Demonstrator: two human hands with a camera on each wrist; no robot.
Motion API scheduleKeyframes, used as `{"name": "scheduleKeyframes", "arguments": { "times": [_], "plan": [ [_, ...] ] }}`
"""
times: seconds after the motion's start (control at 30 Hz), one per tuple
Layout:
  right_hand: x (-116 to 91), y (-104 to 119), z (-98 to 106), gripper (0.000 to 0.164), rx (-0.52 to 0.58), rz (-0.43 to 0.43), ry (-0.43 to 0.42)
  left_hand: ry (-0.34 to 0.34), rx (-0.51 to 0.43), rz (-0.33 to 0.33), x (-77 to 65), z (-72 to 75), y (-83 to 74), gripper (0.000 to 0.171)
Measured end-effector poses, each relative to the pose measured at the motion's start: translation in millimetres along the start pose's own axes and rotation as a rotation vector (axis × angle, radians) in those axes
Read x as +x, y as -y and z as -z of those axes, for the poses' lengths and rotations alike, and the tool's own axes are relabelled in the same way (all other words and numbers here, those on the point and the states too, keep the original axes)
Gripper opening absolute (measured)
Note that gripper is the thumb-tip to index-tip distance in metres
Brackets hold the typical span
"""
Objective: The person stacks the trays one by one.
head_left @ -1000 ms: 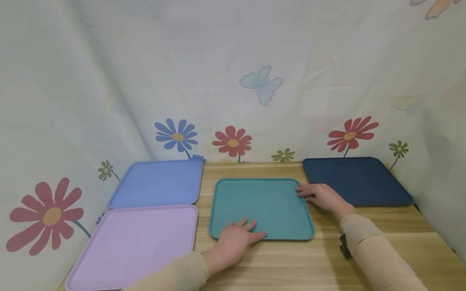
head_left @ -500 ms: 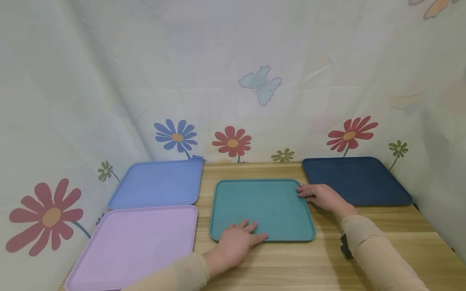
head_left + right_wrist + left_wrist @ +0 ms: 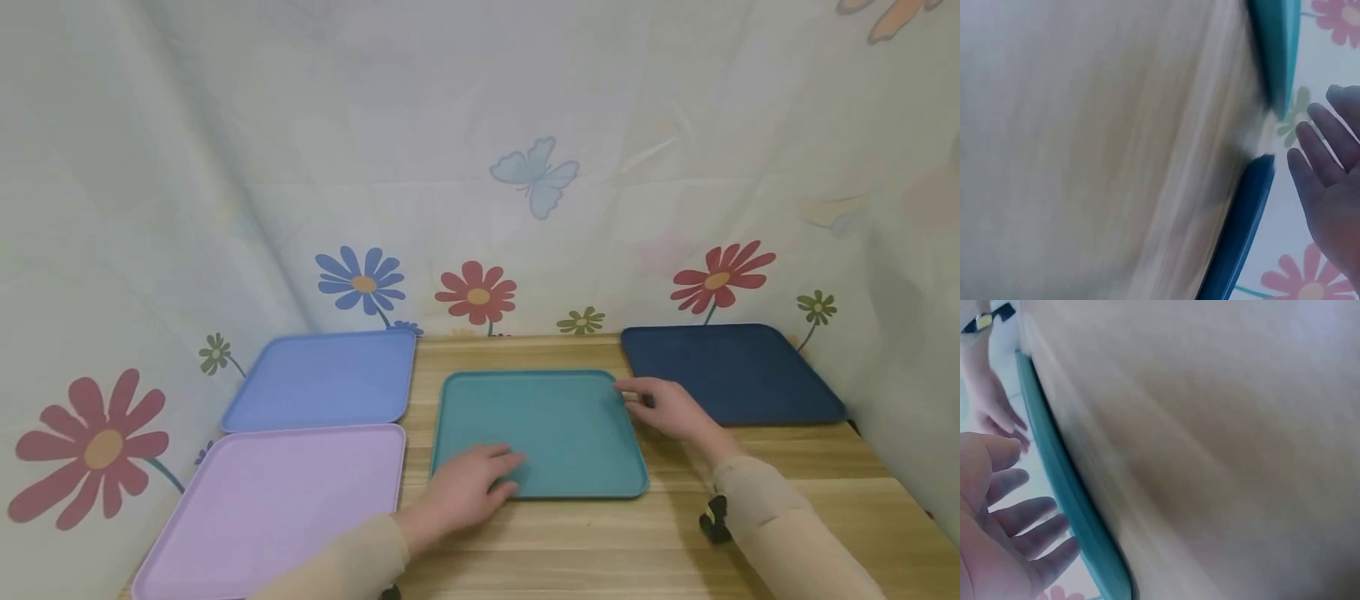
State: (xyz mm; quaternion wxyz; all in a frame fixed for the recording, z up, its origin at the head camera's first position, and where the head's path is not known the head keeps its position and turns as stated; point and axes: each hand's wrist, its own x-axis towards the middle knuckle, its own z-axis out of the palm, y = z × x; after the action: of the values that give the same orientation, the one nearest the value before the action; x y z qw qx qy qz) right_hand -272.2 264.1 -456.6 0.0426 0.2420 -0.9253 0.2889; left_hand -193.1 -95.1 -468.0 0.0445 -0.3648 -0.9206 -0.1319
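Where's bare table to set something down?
Bare wood lies in front of the teal tray, between left hand and right sleeve, and right of that sleeve, nearer than the navy tray. A thin strip runs between teal tray and backdrop. Crowded: left, with blue tray and lilac tray.

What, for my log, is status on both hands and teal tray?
Left hand open over teal tray's near edge. Right hand open by its far-right corner. Tray flat on table. Navy tray close on right.
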Motion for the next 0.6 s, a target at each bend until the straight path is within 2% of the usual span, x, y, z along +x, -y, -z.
{"name": "scheduleKeyframes", "arguments": {
  "times": [0.1,0.23,0.3,0.5,0.6],
  "plan": [
    [-3,9,-2,0.036,0.077,-0.035,-0.016,-0.054,-0.017,0.010,-1.7,6.2,6.2,0.042],
    [-7,24,-8,0.039,0.203,-0.061,-0.043,-0.172,-0.057,-0.003,-5.6,16.7,15.3,0.039],
    [-8,32,-12,0.041,0.264,-0.073,-0.048,-0.212,-0.076,0.013,-8.7,21.6,21.0,0.039],
    [-10,59,-25,0.046,0.425,-0.124,-0.029,-0.267,-0.167,0.164,-19.6,34.3,39.6,0.043],
    [-9,71,-33,0.048,0.492,-0.120,-0.008,-0.282,-0.216,0.248,-24.5,41.9,48.0,0.047]
  ]
}}
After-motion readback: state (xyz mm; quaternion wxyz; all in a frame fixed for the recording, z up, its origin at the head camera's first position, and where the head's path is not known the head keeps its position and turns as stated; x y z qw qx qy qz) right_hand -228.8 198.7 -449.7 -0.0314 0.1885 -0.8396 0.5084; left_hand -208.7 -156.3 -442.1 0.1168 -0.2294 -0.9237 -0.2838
